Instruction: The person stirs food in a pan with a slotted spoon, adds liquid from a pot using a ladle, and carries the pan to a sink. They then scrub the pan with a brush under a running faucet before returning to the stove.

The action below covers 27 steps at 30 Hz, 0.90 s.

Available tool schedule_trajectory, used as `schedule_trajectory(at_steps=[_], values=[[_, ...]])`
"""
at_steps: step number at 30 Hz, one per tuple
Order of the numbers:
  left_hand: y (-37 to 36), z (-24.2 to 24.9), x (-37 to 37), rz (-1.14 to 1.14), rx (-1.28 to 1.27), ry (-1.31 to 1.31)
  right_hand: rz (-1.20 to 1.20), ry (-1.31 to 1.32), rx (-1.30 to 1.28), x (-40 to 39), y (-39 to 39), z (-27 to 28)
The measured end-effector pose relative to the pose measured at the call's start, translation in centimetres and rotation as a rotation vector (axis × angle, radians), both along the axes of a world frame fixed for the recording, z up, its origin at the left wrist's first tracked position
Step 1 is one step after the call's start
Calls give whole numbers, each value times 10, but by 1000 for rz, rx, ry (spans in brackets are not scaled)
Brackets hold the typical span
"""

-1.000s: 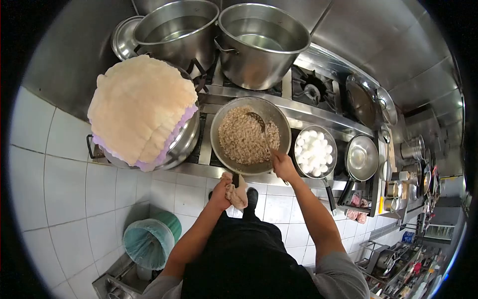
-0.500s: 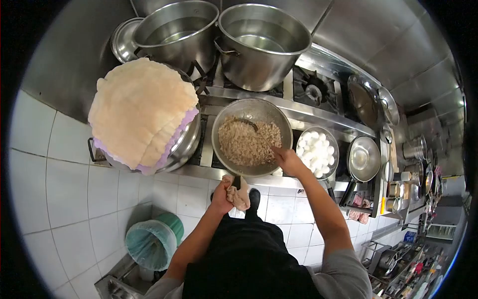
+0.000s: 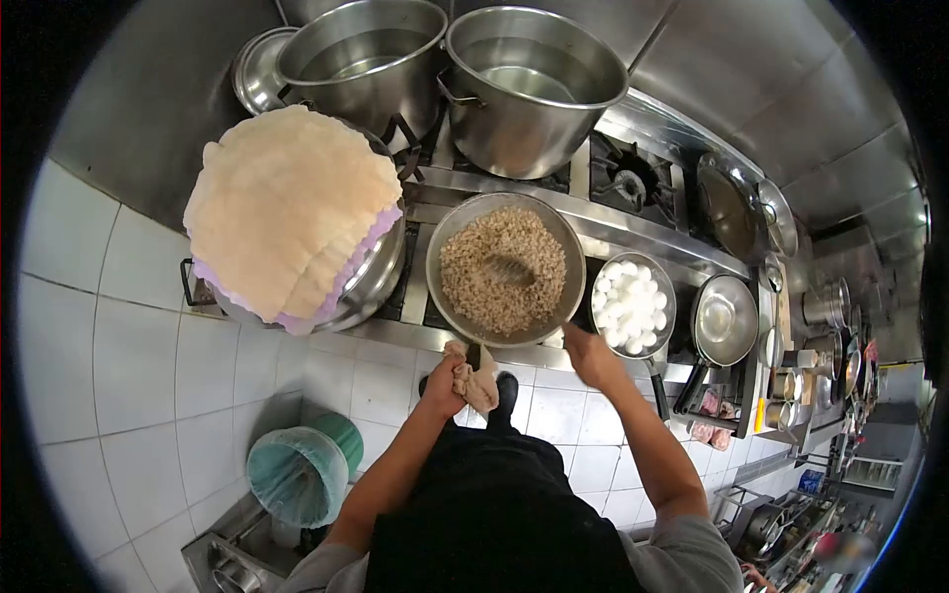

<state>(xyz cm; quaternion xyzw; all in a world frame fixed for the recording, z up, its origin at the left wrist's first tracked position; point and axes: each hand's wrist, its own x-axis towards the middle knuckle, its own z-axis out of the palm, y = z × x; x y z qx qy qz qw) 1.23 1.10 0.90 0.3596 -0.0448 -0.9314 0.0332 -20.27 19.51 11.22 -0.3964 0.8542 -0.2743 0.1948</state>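
Note:
A large frying pan [image 3: 442, 308] on the stove holds light brown, crumbly food [image 3: 504, 227]. My left hand [image 3: 442, 385] is closed round its dark handle, with a beige cloth [image 3: 481, 388] bunched between. At the pan's lower right rim is my right hand [image 3: 593, 358], fingers closed on a metal spoon [image 3: 509, 269]. The spoon's head lies in the middle of the food; motion smears its handle. Just right of that hand stands a smaller pan [image 3: 672, 326] filled with white, rounded pieces [image 3: 628, 301].
Two tall pots, a left pot [image 3: 361, 84] and a right pot [image 3: 539, 133], hold clear liquid at the back. Flatbread [image 3: 292, 208] over purple cloth covers a pot on the left. An empty frying pan [image 3: 725, 316] sits right. A lined bin [image 3: 297, 474] stands on the floor.
My right hand has drawn back down and right, from over the pan to its rim. The spoon's head has shifted lower, and the food is spread more evenly. My left hand keeps its grip.

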Motion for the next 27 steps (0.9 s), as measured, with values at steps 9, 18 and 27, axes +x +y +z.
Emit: schedule_trajectory(at_steps=[9,18,27], values=[[-1,7,0,-12,-31,24,11,189,8,-27,-13,-11],[-5,3,3,-63,-55,76,-143,113,-126,9,-14,-48],[-16,1,9,-198,-31,77,-281,248,-72,-10,-9,-29]])
